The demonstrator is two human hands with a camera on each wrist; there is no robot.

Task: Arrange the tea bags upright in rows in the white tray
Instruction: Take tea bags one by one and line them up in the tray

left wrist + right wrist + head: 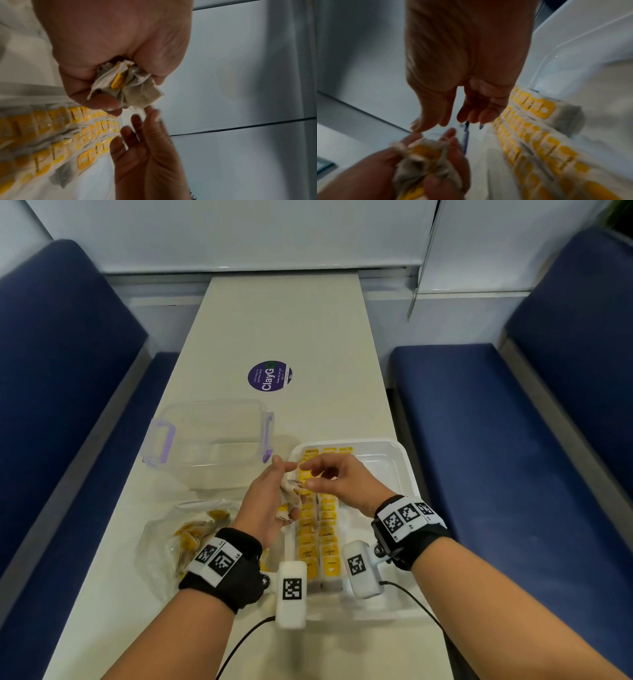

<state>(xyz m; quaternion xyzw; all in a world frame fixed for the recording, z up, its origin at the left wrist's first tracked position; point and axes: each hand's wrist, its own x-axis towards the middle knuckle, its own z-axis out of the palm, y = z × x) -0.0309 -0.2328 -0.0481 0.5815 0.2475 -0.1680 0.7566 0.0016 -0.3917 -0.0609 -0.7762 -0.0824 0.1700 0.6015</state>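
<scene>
A long pale bench (284,320) runs away from the viewer between two blue padded seats (61,371); a round purple sticker (269,375) lies near its middle. On the near half, at the left, stands a clear plastic box (209,436) with lilac clips, nothing visible inside it; just right of it, nearly touching, sits the white tray (400,460), whose left part holds tea bags (317,537) standing upright with yellow tags up, in two long rows running near to far; a few more tags at the far end begin a third row; the tray's right part is bare white. Near and left of the tray lies a crumpled clear plastic bag (164,542) with more yellow-tagged tea bags in it.

Both hands hover above the tray's left edge, close together. The left hand (265,505) has its fingers curled round a small bunch of tea bags (126,82), crumpled greyish paper with a yellow tag showing between the fingers. The right hand (337,477) reaches toward that bunch from the right, fingers loosely bent, thumb and forefinger close to each other at the bunch's edge; whether they already pinch a bag or string, I cannot tell, as the wrist views are blurred there.
</scene>
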